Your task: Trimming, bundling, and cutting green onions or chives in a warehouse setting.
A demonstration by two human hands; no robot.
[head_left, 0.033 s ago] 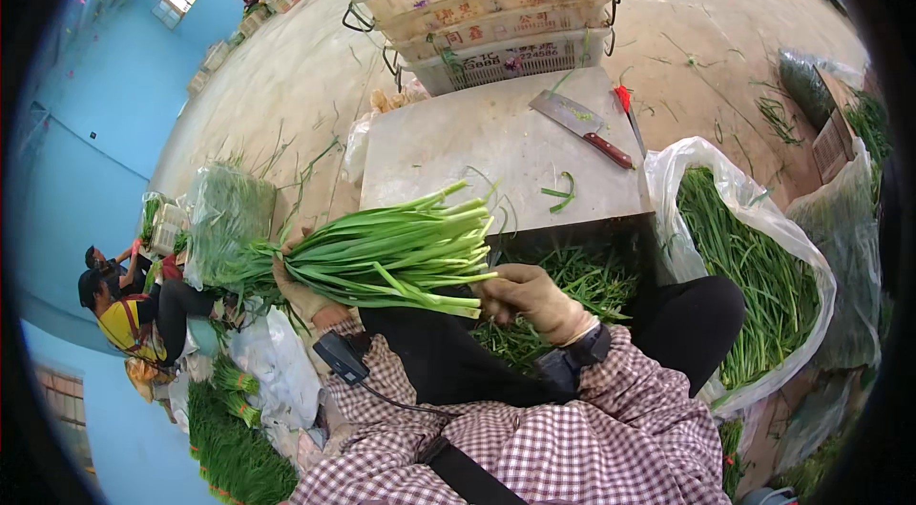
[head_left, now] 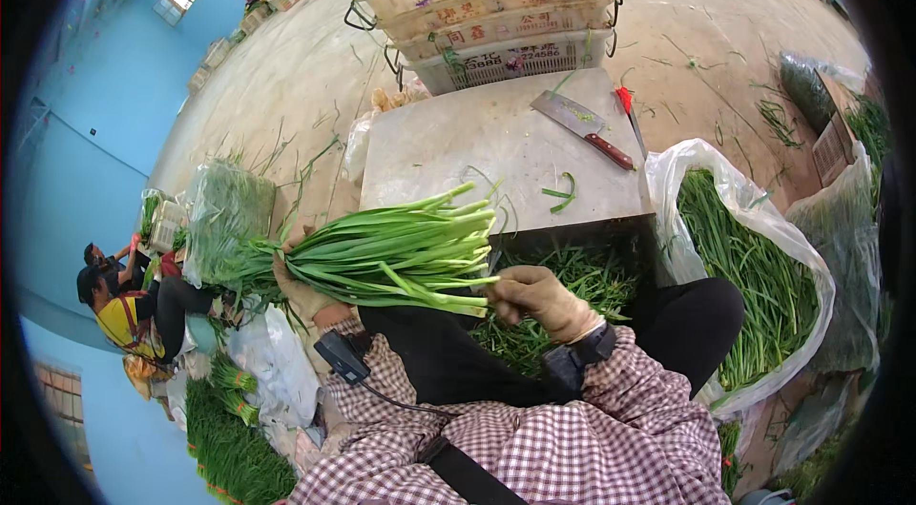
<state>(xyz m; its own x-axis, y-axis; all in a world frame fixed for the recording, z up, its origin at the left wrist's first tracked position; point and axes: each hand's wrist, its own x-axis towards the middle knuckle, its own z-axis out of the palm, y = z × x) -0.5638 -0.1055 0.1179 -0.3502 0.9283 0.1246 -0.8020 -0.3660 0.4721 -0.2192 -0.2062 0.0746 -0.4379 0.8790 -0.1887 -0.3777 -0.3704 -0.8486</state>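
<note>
A thick bunch of green chives (head_left: 386,252) lies across my lap, its pale cut ends pointing right. My left hand (head_left: 301,288), in a light work glove, is wrapped round the leafy part at the bunch's left side. At the stem ends, my gloved right hand (head_left: 546,303) has thumb and fingers closed on the tip of one chive stalk that sticks out past the others. Loose green leaves (head_left: 582,278) lie in a dark hollow under the right hand. Beyond the bunch is a pale metal tabletop (head_left: 429,150) with a curled green scrap (head_left: 561,192) on it.
A cleaver (head_left: 584,128) with a wooden handle lies on the tabletop's far right. Stacked white crates (head_left: 496,28) stand behind it. To the right sits an open plastic bag of chives (head_left: 749,267). Tied bunches (head_left: 234,438) lie at lower left; two co-workers (head_left: 134,314) sit farther left.
My right hand has shifted slightly to the right, its fingers on the tip of the stalk. The left hand and the bunch have barely moved.
</note>
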